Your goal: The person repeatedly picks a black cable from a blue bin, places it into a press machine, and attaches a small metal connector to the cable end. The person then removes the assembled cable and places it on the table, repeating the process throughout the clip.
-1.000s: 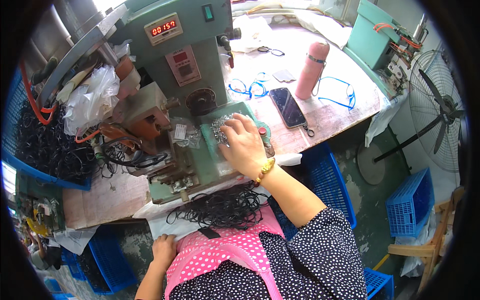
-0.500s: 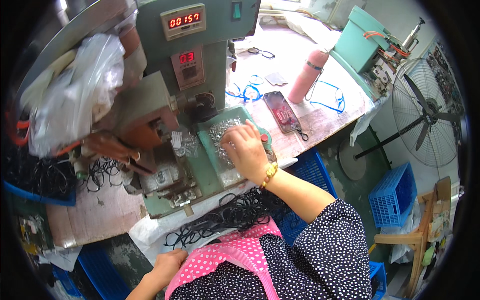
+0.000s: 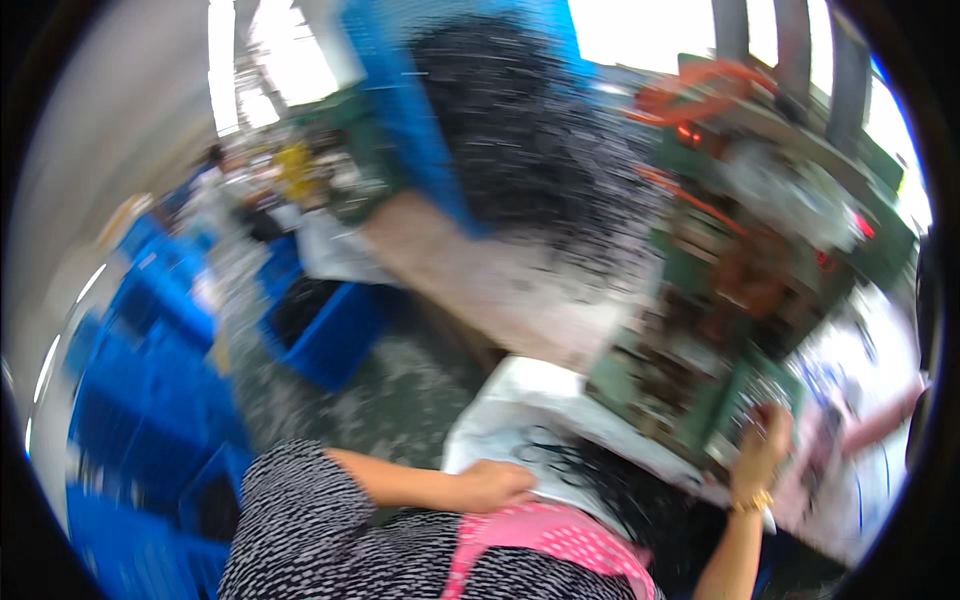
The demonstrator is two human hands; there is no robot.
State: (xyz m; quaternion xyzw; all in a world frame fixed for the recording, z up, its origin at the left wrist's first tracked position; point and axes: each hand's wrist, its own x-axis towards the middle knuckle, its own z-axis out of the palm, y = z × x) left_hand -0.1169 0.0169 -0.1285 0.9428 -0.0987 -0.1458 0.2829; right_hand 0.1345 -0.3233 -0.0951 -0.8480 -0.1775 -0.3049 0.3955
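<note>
The picture is smeared by motion. At my waist, my left hand [image 3: 497, 485] is closed, its fingers curled beside the edge of the pink polka-dot apron [image 3: 560, 530] and a white sheet [image 3: 520, 410]. What it grips, if anything, is hidden. My right hand [image 3: 765, 445], with a gold bracelet on the wrist, reaches down into a green tray [image 3: 715, 440] of small shiny metal pieces [image 3: 757, 395]. Its fingertips are blurred among the pieces. Black cord loops [image 3: 600, 475] lie on the white sheet between my hands.
A green machine [image 3: 700, 290] with a plastic bag [image 3: 790, 185] stands left of the tray. A heap of black cords [image 3: 530, 130] rests by a blue crate [image 3: 410, 110] on the worktable [image 3: 450, 265]. More blue crates [image 3: 150, 400] line the floor at left. A pink bottle [image 3: 880, 420] is at right.
My view has swung left, so the machine and tray now appear at the right and crates show at left. My right hand is still at the tray, my left by the apron.
</note>
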